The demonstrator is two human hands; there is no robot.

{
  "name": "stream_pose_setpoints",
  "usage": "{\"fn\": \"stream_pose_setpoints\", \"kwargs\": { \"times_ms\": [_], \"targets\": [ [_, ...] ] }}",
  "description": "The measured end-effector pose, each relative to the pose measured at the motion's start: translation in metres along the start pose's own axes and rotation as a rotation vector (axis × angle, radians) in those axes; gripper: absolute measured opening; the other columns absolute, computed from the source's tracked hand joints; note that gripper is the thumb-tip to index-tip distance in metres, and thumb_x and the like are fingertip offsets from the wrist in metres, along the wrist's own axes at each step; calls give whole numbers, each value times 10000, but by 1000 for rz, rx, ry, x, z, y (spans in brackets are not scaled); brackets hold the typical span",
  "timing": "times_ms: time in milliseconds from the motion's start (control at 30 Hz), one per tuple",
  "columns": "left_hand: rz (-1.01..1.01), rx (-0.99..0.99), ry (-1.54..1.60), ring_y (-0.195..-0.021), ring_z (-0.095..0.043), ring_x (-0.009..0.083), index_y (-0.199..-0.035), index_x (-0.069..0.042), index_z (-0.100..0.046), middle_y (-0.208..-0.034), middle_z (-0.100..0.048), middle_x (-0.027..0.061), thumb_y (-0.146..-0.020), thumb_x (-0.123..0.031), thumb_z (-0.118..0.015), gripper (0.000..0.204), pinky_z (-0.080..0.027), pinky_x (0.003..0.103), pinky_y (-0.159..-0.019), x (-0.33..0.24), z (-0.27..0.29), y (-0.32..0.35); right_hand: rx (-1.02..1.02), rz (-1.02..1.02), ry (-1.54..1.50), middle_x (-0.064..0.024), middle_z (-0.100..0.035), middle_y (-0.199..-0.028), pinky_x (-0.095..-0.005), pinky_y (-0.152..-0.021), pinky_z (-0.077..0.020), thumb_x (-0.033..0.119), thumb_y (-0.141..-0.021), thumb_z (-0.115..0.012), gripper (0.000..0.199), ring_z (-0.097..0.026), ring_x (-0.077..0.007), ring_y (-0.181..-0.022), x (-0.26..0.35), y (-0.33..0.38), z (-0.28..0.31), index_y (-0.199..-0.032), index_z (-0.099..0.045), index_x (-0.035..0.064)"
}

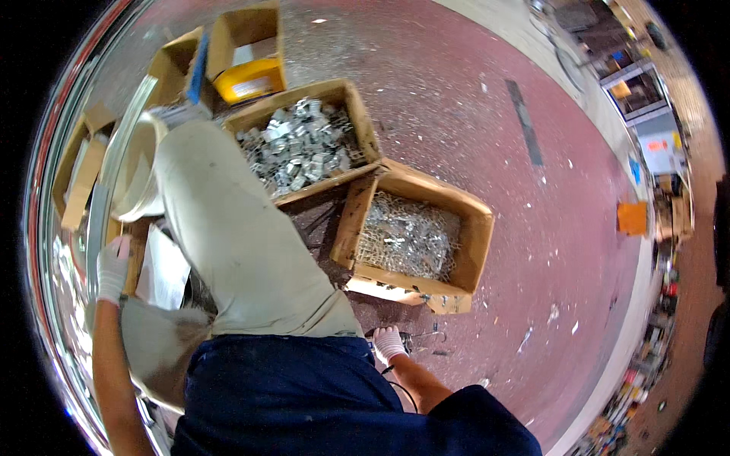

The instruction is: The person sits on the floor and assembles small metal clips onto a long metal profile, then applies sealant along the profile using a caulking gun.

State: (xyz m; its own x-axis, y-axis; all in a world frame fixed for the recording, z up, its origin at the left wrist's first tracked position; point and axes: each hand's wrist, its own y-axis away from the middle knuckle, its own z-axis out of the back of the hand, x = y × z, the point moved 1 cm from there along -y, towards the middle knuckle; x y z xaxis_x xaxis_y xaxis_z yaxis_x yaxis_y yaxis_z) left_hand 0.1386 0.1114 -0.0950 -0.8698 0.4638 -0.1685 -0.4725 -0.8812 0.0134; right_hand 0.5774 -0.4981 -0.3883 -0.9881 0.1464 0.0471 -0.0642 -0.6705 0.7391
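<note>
My left hand point(112, 272), in a white glove with bare fingertips, is at the far left. Its fingers close on a long pale metal strip point(101, 205) that runs up past a white bucket point(157, 140). My right hand point(388, 346), gloved the same way, is low beside my right hip. Its fingers are curled at a small dark object point(408, 340) with thin wires near it; what they hold is hidden. A sheet of white paper point(163, 266) lies near my left hand.
A cardboard box point(363, 125) of shiny metal clips stands ahead of my knees. Beside it another carton point(475, 235) holds small metal pieces and clear plastic. Further cartons point(173, 64) and a yellow box point(249, 80) stand at the upper left. Scraps litter the red floor point(547, 251).
</note>
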Motion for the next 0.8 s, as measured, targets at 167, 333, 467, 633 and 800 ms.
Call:
{"fn": "stream_pose_setpoints", "kwargs": {
  "times_ms": [167, 333, 467, 633, 800],
  "targets": [
    [136, 16, 203, -917, -725, 369, -1061, 40, -743, -987, -749, 230, -1034, -254, -576, 338, -560, 407, -877, -73, 22, -2, 198, 98, -69, -148, -691, -1261, -500, -980, -522, 375, -871, -724, 487, -646, -347, -1214, -18, 24, 35, -1260, -675, 86],
    [148, 8, 230, -953, -737, 340, -1082, 48, -750, -1032, -766, 219, -1036, -238, -587, 332, -557, 399, -907, -77, 24, -9, 330, -98, -395, -203, -591, -1410, -492, -1043, -532, 363, -791, -785, 755, -610, -396, -1272, -64, 88, 49, -1459, -530, 118],
    [80, -43, 336, -976, -746, 319, -1098, 34, -761, -1044, -775, 204, -1012, -222, -636, 298, -560, 375, -920, -88, 31, -17, 411, -97, -338, -229, -690, -1266, -490, -1010, -547, 361, -763, -815, 748, -681, -401, -1158, -130, 161, 71, -1411, -561, 88],
    [-19, -120, 359, -925, -753, 318, -1086, -25, -782, -1010, -778, 176, -964, -217, -687, 246, -589, 389, -873, -101, 41, -26, 536, -137, -188, -207, -739, -1170, -459, -948, -567, 427, -711, -870, 714, -709, -389, -1103, -252, 271, 139, -1273, -661, 41],
    [-69, -178, 466, -924, -760, 307, -1077, -49, -780, -981, -778, 167, -969, -204, -667, 221, -600, 381, -865, -103, 68, -28, 585, -653, 122, -211, -744, -1152, -464, -906, -573, 436, -704, -868, 727, -722, -390, -1059, -395, 337, 320, -1278, -658, 43]
  ]
}}
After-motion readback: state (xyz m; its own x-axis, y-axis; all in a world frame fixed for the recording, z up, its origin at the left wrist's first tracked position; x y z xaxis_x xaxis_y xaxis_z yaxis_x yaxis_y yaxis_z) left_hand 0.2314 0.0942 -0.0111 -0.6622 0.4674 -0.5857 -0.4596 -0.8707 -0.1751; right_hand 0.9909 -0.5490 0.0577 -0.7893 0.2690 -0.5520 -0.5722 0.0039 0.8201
